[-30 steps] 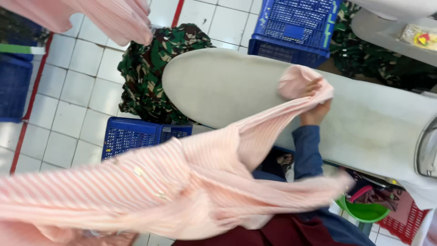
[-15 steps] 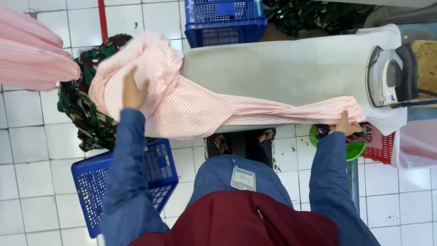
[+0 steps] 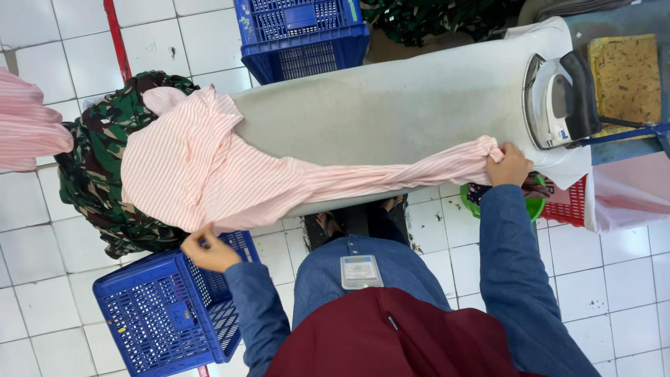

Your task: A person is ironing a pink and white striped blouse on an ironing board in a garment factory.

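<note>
Setting: a laundry or ironing workroom, not a domestic room; white tiled floor (image 3: pixel 42 293) with stained grout; long padded ironing board (image 3: pixel 391 119) across the middle; electric iron (image 3: pixel 562 98) resting at its right end; two blue plastic crates (image 3: pixel 164 314), one near left, one far centre (image 3: pixel 300 35); heap of camouflage clothing (image 3: pixel 98 174) on the floor at the left; more camouflage fabric far behind the board; red basket (image 3: pixel 562 209) at the right; pink striped garment (image 3: pixel 209 174) spread over the board.
</note>
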